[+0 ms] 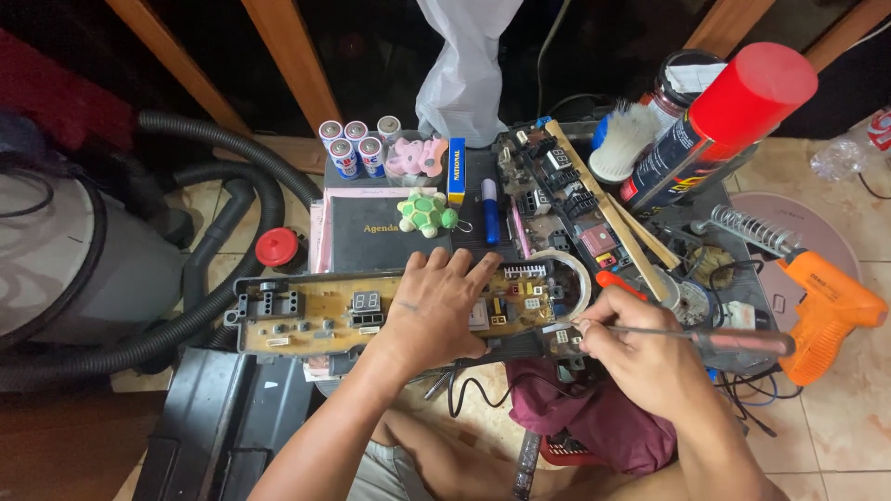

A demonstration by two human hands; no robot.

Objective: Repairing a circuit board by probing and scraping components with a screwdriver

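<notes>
- The left hand (434, 311) lies flat on a long yellowish circuit board (316, 315), fingers spread and pressing down, gripping nothing.
- The board rests across the cluttered work surface, just in front of a black agenda book (371, 237) and a small green toy turtle (423, 212).
- The right hand (640, 348) has its fingers closed around a thin metal tool (668, 332), its tip touching the board's right end.
- An orange soldering gun (826, 311) sits just right of that hand.
- A red-capped spray can (715, 121) stands behind, near a second circuit board (557, 190).
- A grey vacuum hose (223, 232) curls at left.
</notes>
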